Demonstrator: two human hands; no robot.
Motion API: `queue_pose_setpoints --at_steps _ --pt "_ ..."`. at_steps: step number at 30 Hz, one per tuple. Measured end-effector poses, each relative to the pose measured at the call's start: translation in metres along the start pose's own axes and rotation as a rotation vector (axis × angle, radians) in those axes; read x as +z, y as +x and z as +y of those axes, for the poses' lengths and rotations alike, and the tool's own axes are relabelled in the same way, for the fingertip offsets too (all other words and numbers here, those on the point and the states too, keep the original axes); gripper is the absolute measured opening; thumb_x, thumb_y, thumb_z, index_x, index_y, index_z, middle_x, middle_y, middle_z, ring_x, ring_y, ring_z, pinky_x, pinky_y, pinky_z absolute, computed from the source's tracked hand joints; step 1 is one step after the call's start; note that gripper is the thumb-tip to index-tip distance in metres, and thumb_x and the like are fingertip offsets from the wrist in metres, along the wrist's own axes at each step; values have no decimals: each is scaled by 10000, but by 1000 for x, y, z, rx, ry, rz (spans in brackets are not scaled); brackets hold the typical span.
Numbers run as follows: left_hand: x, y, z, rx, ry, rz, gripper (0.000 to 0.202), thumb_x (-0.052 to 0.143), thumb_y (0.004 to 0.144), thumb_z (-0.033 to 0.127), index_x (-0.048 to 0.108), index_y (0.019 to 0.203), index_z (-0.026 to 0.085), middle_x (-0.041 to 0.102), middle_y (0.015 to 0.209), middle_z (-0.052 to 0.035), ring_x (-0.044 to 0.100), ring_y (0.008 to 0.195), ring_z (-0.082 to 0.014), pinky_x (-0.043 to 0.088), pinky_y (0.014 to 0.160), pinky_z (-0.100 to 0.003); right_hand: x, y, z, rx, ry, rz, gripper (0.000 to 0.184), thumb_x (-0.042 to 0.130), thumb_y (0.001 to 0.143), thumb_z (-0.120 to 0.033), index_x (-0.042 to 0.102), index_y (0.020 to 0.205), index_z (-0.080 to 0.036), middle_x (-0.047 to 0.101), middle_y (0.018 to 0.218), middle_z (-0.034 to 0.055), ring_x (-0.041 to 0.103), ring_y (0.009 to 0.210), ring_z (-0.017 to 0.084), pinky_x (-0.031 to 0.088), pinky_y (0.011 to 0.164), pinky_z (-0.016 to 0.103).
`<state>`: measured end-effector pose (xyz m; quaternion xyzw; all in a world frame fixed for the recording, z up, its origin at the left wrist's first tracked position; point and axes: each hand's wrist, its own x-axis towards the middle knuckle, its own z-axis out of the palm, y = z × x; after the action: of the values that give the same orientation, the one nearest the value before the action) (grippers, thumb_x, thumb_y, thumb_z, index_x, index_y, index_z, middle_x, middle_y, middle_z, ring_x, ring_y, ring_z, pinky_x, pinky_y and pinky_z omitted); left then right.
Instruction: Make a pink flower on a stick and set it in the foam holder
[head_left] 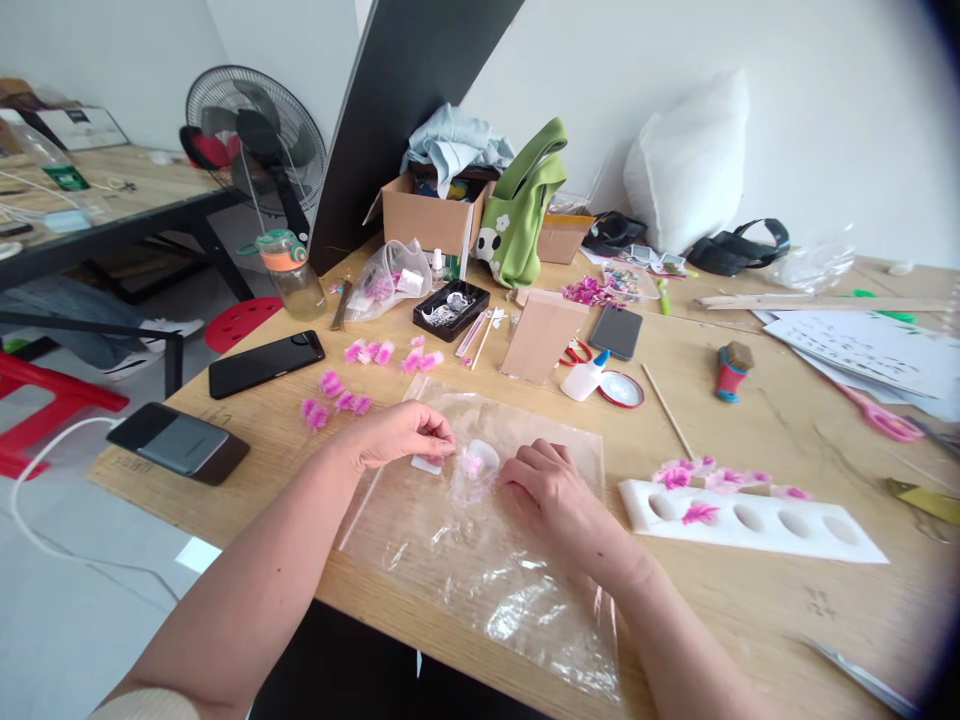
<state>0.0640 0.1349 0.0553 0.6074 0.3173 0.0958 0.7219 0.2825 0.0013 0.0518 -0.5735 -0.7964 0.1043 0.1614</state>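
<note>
From my end of the link I have both hands over the bench (720, 620), working above a clear plastic sheet (420, 530). On that sheet, between the hands, lies a small whitish, partly see-through round piece (477, 463) with a pink patch on it. My left hand (409, 435) has its thumb and fingertips brought close together just to the left of that piece, above a small white card (427, 465); I cannot tell whether a gap remains or whether anything is pinched there. My right hand (551, 490) is palm down with the fingers bent, its fingertips at the piece's right edge; how far it is open, and whether it grips anything, I cannot make out (the knuckles block my view).

Beyond the left hand I see pink tufts (330, 384) scattered on the bench, near a black phone (266, 364). A grey phone (180, 443) with a white cable sits by the left edge. Past the sheet are an upright cardboard panel (544, 338), a white glue bottle (585, 381) with a blue tip and, just beside the bottle, a red-rimmed lid (621, 389). To the right of my right hand lies a white foam holder (817, 550) with oval hollows; one pink petal (700, 513) lies on it, and more pink flowers (724, 477) lie along its far edge.
</note>
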Motion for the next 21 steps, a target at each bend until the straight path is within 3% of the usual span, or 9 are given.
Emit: queue_pose_setpoints --at_steps 15,21 --pt "-1 2 -5 6 187 25 245 783 701 374 671 758 164 673 743 -15 646 737 -158 511 797 -331 -8 -2 3 -49 24 -19 196 510 899 -80 633 812 -205 616 774 27 514 797 179 350 783 327" --pt "0 3 -4 1 129 19 212 783 704 330 671 754 157 661 730 -1 643 713 -138 509 795 -323 -2 0 -2 50 -7 45 207 469 936 -109 634 847 -196 603 811 50 493 841 207 346 779 340"
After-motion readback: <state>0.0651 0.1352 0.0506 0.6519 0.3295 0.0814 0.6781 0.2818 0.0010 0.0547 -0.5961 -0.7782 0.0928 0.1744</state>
